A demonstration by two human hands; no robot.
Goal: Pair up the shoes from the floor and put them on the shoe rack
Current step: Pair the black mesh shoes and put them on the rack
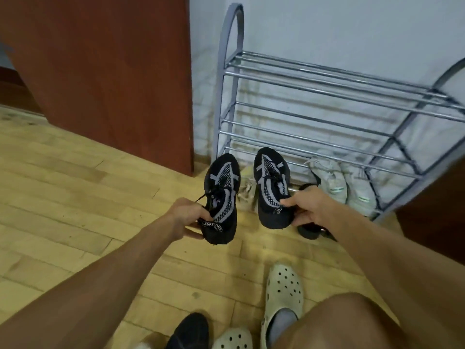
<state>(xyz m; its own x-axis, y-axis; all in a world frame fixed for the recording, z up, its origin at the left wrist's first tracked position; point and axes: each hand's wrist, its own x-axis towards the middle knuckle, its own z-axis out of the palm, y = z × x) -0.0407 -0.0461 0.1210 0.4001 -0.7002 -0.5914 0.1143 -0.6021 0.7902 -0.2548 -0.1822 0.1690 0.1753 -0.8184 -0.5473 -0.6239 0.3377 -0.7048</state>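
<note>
Each of my hands holds one shoe of a black-and-grey sneaker pair, both in the air with toes toward the grey metal shoe rack (327, 79). My left hand (186, 219) grips the heel of the left sneaker (221, 197). My right hand (308, 206) grips the heel of the right sneaker (271, 190). The two sneakers hang side by side just in front of the rack's lowest shelf. A pale sneaker pair (344, 185) lies on that lowest shelf, right of my hands. A beige shoe (247, 191) shows between the held sneakers. A black shoe (310, 229) lies under my right hand.
A brown wooden door or cabinet panel (113, 71) stands left of the rack. On the wooden floor near me are a black shoe (188, 332) and a cream clog (232, 338); my foot wears another cream clog (284, 295). Dark furniture (437, 215) borders the right.
</note>
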